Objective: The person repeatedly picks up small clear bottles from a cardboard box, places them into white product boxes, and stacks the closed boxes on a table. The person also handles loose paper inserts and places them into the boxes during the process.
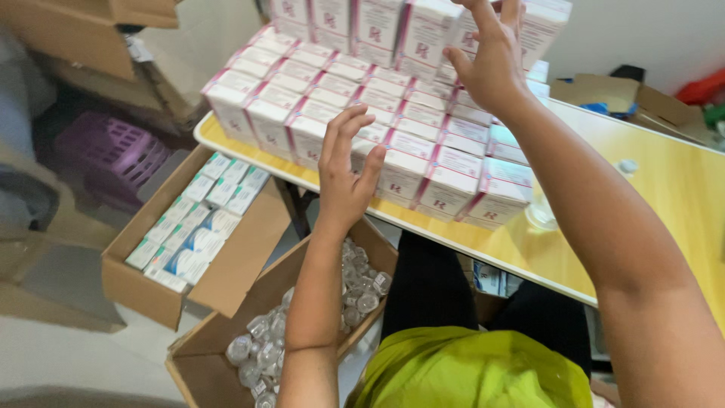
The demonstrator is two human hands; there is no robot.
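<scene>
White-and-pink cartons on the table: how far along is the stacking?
Done: many white-and-pink cartons stand in tight rows on the yellow table. In hand: the left hand presses the front row; the right hand touches the upper stack. Left: the brown cardboard box of clear vials and the box of white-and-blue packs sit on the floor.

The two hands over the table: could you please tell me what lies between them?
In the head view, rows of white-and-pink cartons on the yellow table fill the stretch between the left hand and the right hand.
</scene>
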